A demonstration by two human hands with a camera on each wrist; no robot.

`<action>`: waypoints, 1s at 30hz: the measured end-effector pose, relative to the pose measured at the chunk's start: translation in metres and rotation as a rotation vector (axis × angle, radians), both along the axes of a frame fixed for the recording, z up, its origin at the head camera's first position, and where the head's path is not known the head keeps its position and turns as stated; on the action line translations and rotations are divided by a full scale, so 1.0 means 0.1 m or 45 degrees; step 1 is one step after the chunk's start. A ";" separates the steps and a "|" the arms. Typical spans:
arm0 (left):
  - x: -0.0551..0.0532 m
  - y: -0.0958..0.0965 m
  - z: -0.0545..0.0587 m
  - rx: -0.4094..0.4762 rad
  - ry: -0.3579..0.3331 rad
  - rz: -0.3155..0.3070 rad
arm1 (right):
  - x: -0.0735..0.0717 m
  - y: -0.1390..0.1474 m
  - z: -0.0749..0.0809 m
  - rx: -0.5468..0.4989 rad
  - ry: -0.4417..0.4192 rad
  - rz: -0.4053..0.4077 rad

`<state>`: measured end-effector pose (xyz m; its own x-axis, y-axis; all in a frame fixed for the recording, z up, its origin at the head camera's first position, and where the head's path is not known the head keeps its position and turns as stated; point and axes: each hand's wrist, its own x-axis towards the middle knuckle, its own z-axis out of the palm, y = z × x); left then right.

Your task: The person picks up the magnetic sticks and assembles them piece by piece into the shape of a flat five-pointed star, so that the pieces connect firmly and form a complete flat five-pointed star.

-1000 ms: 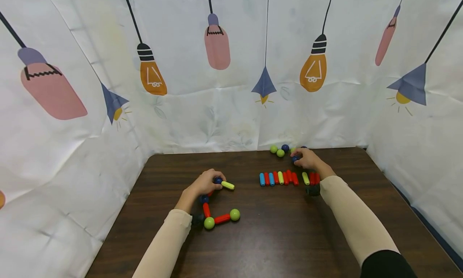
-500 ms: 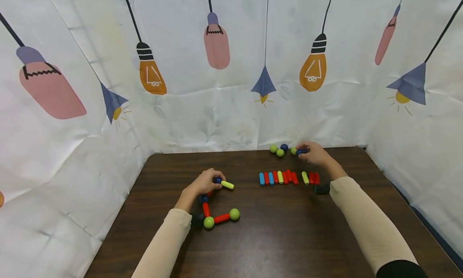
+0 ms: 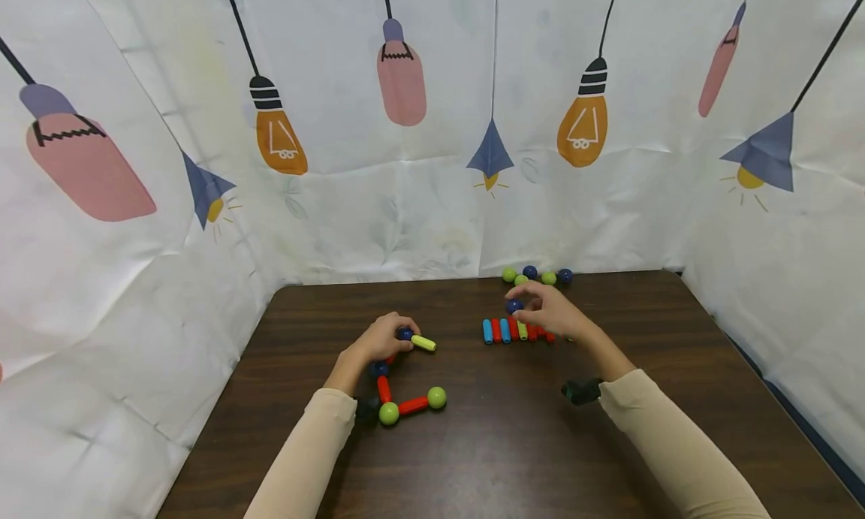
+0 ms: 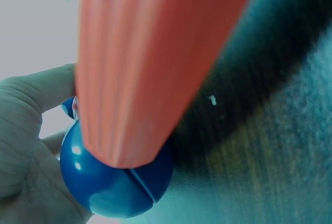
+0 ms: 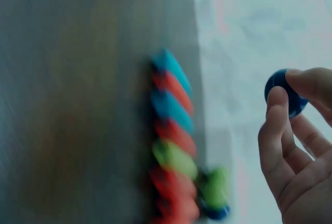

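In the head view, my left hand (image 3: 378,342) pinches a dark blue ball (image 3: 405,333) with a yellow-green rod (image 3: 423,343) sticking out to its right. Below this hand a joined chain runs toward me: a second blue ball (image 3: 379,369), a red rod (image 3: 384,389), a green ball (image 3: 388,413), another red rod (image 3: 413,405) and a green end ball (image 3: 436,397). A red rod (image 4: 155,68) and blue ball (image 4: 116,182) fill the left wrist view. My right hand (image 3: 556,311) holds a loose blue ball (image 3: 514,306) between thumb and fingertips, above the rod row.
A row of blue, red and yellow-green rods (image 3: 504,330) lies at the back right of the brown table (image 3: 486,444), partly covered by my right hand. Behind it sit several green and blue balls, such as a blue one (image 3: 565,276). A patterned white curtain (image 3: 432,226) hangs behind.
My right hand has come away from the ball group with a blue ball in its fingers, moving left and toward me. My left hand and the chain stay in place.
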<state>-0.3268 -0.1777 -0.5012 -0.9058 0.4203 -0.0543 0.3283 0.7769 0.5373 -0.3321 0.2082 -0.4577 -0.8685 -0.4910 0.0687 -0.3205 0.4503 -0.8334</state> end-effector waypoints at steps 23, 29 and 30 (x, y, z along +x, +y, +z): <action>-0.03 0.00 -0.02 0.022 0.008 -0.026 | 0.17 -1.22 -0.68 -0.103 -0.324 0.163; -0.02 0.03 -0.02 0.016 -0.020 -0.020 | 0.17 -1.28 -0.70 -0.108 -0.354 0.118; -0.03 0.04 -0.03 0.016 -0.020 -0.020 | 0.17 -1.29 -0.70 -0.106 -0.357 0.113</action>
<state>-0.3294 -0.1740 -0.5039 -0.8980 0.4355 -0.0631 0.3322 0.7649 0.5519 -0.3155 0.0797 -0.5277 -0.8133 -0.5684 -0.1247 -0.1077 0.3576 -0.9277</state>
